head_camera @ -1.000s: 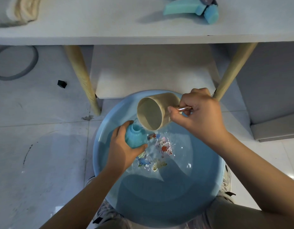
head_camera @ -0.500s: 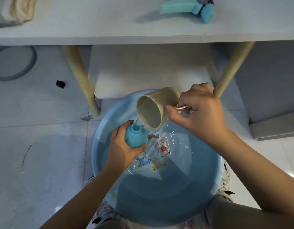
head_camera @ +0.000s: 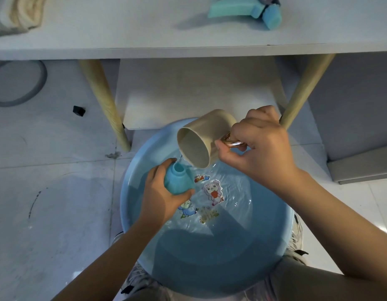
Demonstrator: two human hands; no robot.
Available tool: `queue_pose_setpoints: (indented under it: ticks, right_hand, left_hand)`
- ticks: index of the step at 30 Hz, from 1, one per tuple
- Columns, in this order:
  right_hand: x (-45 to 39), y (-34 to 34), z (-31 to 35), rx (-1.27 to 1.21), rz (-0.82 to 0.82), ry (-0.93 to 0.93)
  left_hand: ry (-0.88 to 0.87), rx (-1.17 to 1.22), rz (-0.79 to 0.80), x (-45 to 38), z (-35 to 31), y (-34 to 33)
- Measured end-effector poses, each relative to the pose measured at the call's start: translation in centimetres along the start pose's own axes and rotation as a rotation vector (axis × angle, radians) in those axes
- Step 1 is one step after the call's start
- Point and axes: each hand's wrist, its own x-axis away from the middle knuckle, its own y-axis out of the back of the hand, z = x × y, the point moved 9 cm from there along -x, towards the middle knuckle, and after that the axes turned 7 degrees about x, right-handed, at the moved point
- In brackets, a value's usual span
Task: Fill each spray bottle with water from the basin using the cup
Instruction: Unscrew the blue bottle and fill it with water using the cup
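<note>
We hold the bottle point(head_camera: 179, 178) upright over the basin point(head_camera: 210, 268) at the frame's centre, so any water that misses its open neck should fall back in; our left hand point(head_camera: 164, 196) has its fingers wrapped round the bottle's body. Our right hand point(head_camera: 262, 148), just right of centre, grips the handle of the cup point(head_camera: 204, 141), which is tipped mouth-down toward the neck, and a thin stream seems to run from its lip, though it is hard to make out.
</note>
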Motion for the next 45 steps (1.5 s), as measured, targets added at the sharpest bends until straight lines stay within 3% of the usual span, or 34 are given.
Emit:
queue_pose_setpoints:
  ticks: [39,45]
  right_hand:
    - [0.3,0.4,3.6,0.016,-0.049,0.31]
    - [0.3,0.3,3.3,0.007,-0.054,0.263]
  left_hand:
    - [0.011,-0.017,-0.005,0.1,-0.5,-0.3]
    - [0.015,-0.015,-0.008,0.1,-0.6,-0.4]
